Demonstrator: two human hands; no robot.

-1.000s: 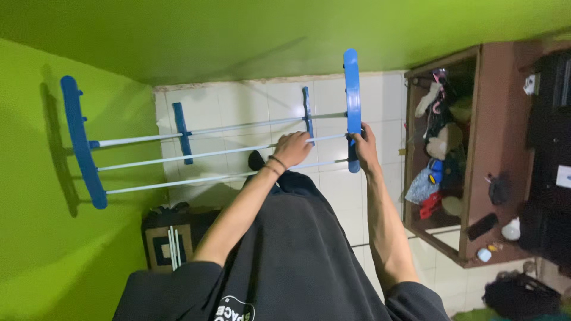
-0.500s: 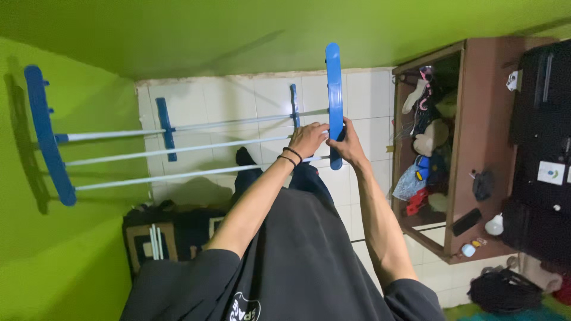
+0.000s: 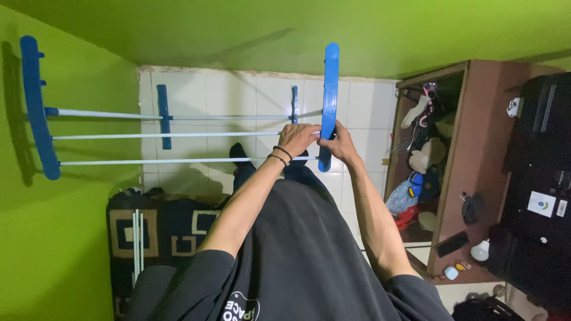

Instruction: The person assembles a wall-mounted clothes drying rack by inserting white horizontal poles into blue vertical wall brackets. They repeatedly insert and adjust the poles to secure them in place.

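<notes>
Head view: both hands meet at the blue end bar (image 3: 329, 101), long axis 12-to-6; left hand (image 3: 297, 138) pinches a white rod (image 3: 178, 135) running to 9, right hand (image 3: 338, 141) grips the bar.

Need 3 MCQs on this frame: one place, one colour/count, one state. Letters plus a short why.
1. Where are both hands?
A. on the blue end bar nearest the person
B. on the far blue end bar by the green wall
C. on the brown shelf

2. How many white rods run between the two blue end bars?
A. one
B. three
C. six

3. How does the near end bar stand?
A. lying on the tiles
B. held up off the floor
C. snapped in two

Answers: A, the left hand and right hand meet at the near end bar; B, three white rods show; B, the bar sits in the hands above the tiled floor.
</notes>
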